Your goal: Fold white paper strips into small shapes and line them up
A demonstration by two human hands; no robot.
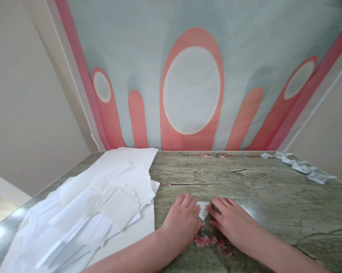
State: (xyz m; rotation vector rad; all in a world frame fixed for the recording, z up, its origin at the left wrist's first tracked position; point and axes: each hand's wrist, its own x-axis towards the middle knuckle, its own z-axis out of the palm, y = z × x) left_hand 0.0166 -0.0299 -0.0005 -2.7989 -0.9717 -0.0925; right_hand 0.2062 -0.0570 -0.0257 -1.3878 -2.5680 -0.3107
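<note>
A small white piece of folded paper (203,210), roughly triangular with its point toward me, lies on the wood-patterned table between my hands. My left hand (182,216) has its curled fingers at the paper's left edge, with the thumb tucked near its lower tip. From the right, my right hand (230,220) pinches the paper's other edge with its fingertips. Parts of both edges are hidden under the fingers.
A spread pile of white paper sheets and scraps (121,208), some printed, covers the table's left side. Several folded paper pieces (300,166) sit in a row at the far right. A patterned hanging cloth (148,49) rises behind the table (273,201).
</note>
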